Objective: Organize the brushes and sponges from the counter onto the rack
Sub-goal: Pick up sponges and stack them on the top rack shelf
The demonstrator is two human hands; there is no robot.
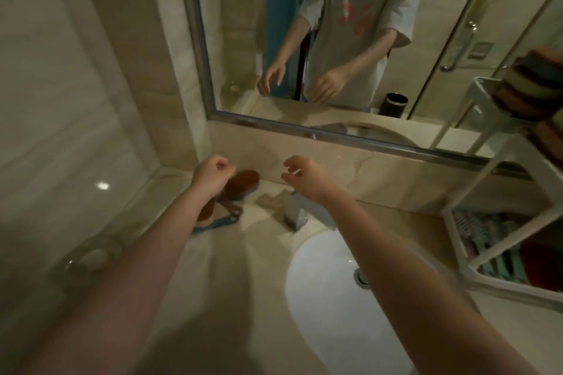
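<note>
At the back of the bench (195,277), seen from the head view, just left of the faucet (297,211): the brushes left to move, lying in a loose heap close to the wall. Uppermost, a brown brush (245,182); below the wrist, a second brush (227,207) with a dark handle; nearest, a blue-handled brush (213,224), partly hidden by the forearm. Directly above them, the left hand (211,175), fingers loosely curled downward, holding nothing. Beside it, above the faucet, the right hand (304,175), fingers and thumb hooked apart, likewise empty. Far right, well apart from the heap and across the sink (329,298), the white rack (455,234): sponges (524,85) stacked on its upper tier, more soft things, too blurred to name, in the lower one.

Judged as the pick-up of the next brush. Lower the left hand onto the brown brush first, as the one lying free on top. Take it by the body or handle, not the bristles. Lift clear before swinging right, so as not to drag the crossed handles or knock the faucet. Pass to the right hand over the sink rather than stretching across. Choose a free spot on the rack, probably the lower tier, and set down without toppling the sponge stack. Likely risk: two handles caught together and coming up as one.
</note>
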